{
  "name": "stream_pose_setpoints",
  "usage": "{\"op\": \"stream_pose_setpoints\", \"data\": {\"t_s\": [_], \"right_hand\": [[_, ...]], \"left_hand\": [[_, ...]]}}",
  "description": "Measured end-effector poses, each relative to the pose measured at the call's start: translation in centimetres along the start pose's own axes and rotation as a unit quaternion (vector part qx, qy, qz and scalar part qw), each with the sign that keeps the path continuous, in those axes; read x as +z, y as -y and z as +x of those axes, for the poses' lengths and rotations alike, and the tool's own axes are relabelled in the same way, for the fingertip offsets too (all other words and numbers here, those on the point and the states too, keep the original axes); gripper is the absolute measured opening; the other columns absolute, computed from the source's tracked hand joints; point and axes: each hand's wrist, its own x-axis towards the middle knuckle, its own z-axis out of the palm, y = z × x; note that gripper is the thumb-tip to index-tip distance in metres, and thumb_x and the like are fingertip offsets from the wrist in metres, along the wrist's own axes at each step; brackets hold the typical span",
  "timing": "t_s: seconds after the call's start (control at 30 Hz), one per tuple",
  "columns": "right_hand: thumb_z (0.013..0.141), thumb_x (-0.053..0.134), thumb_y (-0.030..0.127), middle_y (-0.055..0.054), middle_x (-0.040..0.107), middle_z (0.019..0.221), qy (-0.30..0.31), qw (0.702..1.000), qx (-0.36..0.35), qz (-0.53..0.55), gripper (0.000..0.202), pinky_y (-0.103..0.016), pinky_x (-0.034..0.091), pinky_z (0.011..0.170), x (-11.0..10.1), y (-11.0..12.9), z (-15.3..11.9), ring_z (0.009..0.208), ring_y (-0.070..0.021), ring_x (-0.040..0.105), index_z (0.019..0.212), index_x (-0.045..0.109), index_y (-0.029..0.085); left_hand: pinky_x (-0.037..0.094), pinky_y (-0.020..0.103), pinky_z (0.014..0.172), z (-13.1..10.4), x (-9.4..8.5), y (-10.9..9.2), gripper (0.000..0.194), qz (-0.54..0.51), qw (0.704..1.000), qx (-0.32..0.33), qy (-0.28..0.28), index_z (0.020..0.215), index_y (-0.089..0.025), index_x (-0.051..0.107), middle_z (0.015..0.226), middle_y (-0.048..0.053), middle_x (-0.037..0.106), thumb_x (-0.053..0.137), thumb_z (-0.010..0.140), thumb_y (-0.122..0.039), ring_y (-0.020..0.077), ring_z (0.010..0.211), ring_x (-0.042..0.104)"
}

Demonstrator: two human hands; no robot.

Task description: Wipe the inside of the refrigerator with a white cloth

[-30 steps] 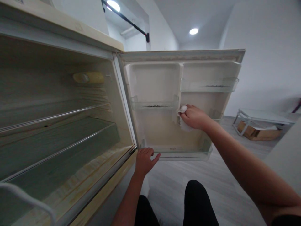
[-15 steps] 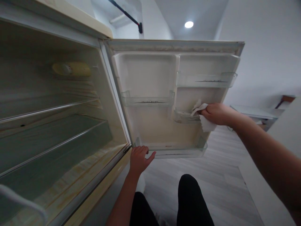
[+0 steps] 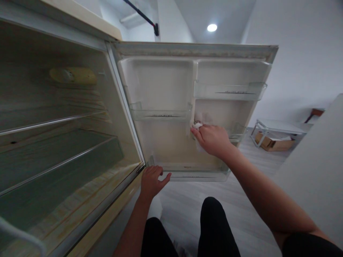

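A small fridge stands open, its door point(image 3: 160, 85) swung out to the right. My right hand point(image 3: 213, 140) presses a white cloth point(image 3: 197, 126) against the left end of the door's middle bin point(image 3: 235, 132). My left hand point(image 3: 150, 182) rests with fingers spread on the bottom corner of the fridge frame, by the door's lowest bin point(image 3: 198, 175). The cloth is mostly hidden under my right fingers.
Glass shelves point(image 3: 59, 150) fill the fridge body on the left, with a yellowed lamp cover point(image 3: 73, 75) on the back wall. Two more clear door bins point(image 3: 160, 115) point(image 3: 230, 91) sit higher. A low white table point(image 3: 278, 126) over a cardboard box stands at the far right. My dark-clad knees point(image 3: 214, 221) are below.
My right hand has slid the cloth leftward along the middle door bin, from its right part to its left end. The left hand has stayed at the fridge's bottom corner.
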Motion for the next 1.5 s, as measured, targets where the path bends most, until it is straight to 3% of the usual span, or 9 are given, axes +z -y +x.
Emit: {"op": "stream_pose_setpoints", "data": {"t_s": [0.3, 0.47, 0.63, 0.73, 0.83, 0.93, 1.07, 1.27, 1.5], "right_hand": [[0.104, 0.012, 0.053, -0.015, 0.074, 0.102, 0.041, 0.995, 0.073, -0.048, 0.070, -0.035, 0.045, 0.072, -0.5, -7.6, -3.6, 0.093, -0.0300, 0.070, 0.095, 0.072, 0.017], [0.104, 0.011, 0.048, -0.020, 0.074, 0.093, 0.008, 0.990, 0.127, -0.057, 0.072, -0.036, 0.045, 0.070, 0.1, -6.4, -3.1, 0.085, -0.0318, 0.071, 0.093, 0.073, 0.014], [0.104, -0.005, 0.039, -0.020, 0.072, 0.088, -0.155, 0.971, 0.177, 0.044, 0.083, -0.035, 0.046, 0.073, 2.3, -3.6, -2.8, 0.083, -0.0264, 0.068, 0.090, 0.073, 0.013], [0.103, -0.004, 0.036, -0.018, 0.071, 0.112, -0.205, 0.973, 0.032, 0.104, 0.081, -0.037, 0.045, 0.092, 3.6, -2.0, -3.4, 0.109, -0.0261, 0.063, 0.106, 0.074, 0.015], [0.102, 0.010, 0.036, -0.007, 0.054, 0.147, -0.192, 0.966, -0.144, 0.093, 0.064, -0.044, 0.029, 0.114, 4.0, -0.6, -4.0, 0.142, -0.0268, 0.039, 0.131, 0.066, 0.024], [0.104, 0.017, 0.036, -0.004, 0.042, 0.157, -0.181, 0.974, -0.122, 0.059, 0.057, -0.044, 0.023, 0.117, 3.8, 0.3, -4.2, 0.144, -0.0259, 0.033, 0.148, 0.050, 0.025], [0.104, 0.030, 0.040, -0.017, 0.043, 0.154, -0.173, 0.980, -0.087, -0.036, 0.055, -0.044, 0.032, 0.103, 4.0, 0.2, -3.4, 0.125, -0.0321, 0.044, 0.151, 0.043, 0.015], [0.102, 0.025, 0.021, -0.019, 0.060, 0.113, -0.113, 0.980, -0.079, -0.141, 0.044, -0.042, 0.038, 0.087, 4.2, -5.1, -3.3, 0.101, -0.0314, 0.051, 0.128, 0.059, 0.013], [0.102, 0.026, 0.021, -0.017, 0.060, 0.112, -0.144, 0.982, -0.026, -0.121, 0.043, -0.047, 0.034, 0.108, 6.1, -13.1, -4.4, 0.112, -0.0290, 0.050, 0.120, 0.063, 0.011]], "left_hand": [[0.039, 0.038, 0.076, -0.1, -0.3, 0.3, 0.033, -0.014, 1.000, 0.003, 0.000, 0.069, -0.025, 0.050, 0.064, 0.000, 0.059, 0.061, 0.090, -0.048, 0.0221, 0.070, 0.058], [0.039, 0.039, 0.076, -0.3, 0.0, 0.3, 0.033, -0.012, 1.000, 0.003, -0.011, 0.069, -0.025, 0.049, 0.064, 0.000, 0.058, 0.063, 0.089, -0.047, 0.0221, 0.070, 0.057], [0.039, 0.038, 0.075, -0.1, 0.0, 0.2, 0.034, -0.011, 1.000, 0.003, -0.003, 0.069, -0.025, 0.049, 0.064, 0.000, 0.058, 0.062, 0.090, -0.048, 0.0216, 0.070, 0.057], [0.039, 0.037, 0.075, 0.0, -0.2, 0.1, 0.034, -0.014, 1.000, -0.001, 0.005, 0.069, -0.024, 0.048, 0.065, -0.001, 0.058, 0.061, 0.091, -0.048, 0.0212, 0.069, 0.057], [0.039, 0.037, 0.075, -0.1, -0.4, 0.2, 0.034, -0.021, 1.000, 0.000, 0.004, 0.069, -0.024, 0.048, 0.065, -0.001, 0.059, 0.061, 0.091, -0.047, 0.0211, 0.070, 0.058], [0.039, 0.037, 0.075, -0.2, -0.4, 0.2, 0.033, -0.022, 1.000, 0.003, 0.001, 0.069, -0.024, 0.049, 0.064, 0.000, 0.059, 0.062, 0.090, -0.047, 0.0217, 0.070, 0.058], [0.039, 0.038, 0.075, -0.1, -0.3, 0.1, 0.034, -0.021, 1.000, 0.006, -0.004, 0.068, -0.024, 0.049, 0.064, 0.000, 0.059, 0.062, 0.090, -0.047, 0.0221, 0.069, 0.059], [0.039, 0.038, 0.075, 0.4, 0.3, -0.2, 0.036, -0.013, 1.000, 0.004, 0.003, 0.069, -0.024, 0.051, 0.065, 0.000, 0.060, 0.059, 0.093, -0.050, 0.0219, 0.070, 0.059], [0.038, 0.037, 0.074, 0.8, 0.9, -0.8, 0.038, 0.000, 1.000, -0.007, -0.007, 0.068, -0.024, 0.051, 0.064, 0.000, 0.059, 0.059, 0.093, -0.052, 0.0214, 0.068, 0.058]]}}
